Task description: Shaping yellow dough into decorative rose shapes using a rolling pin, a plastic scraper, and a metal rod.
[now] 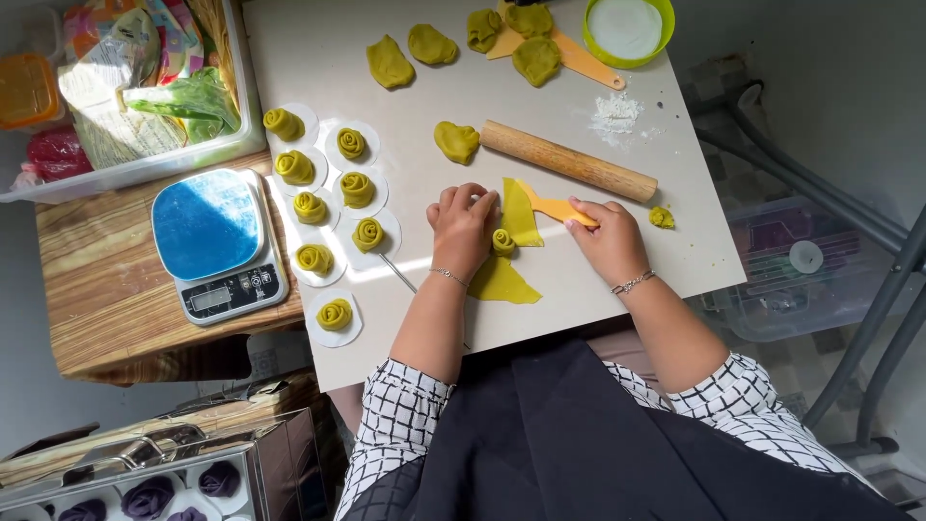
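Beige board, hands curled over dough roll.

From my remote seat I see a pale beige work board lying across a wooden table, with bright daylight falling in hard patches across the board's left half. To the right the floor is grey and shaded, crossed by the grey metal legs of a frame. At the lower left stands a shiny steel rack, and the left edge drops into dim grey floor.
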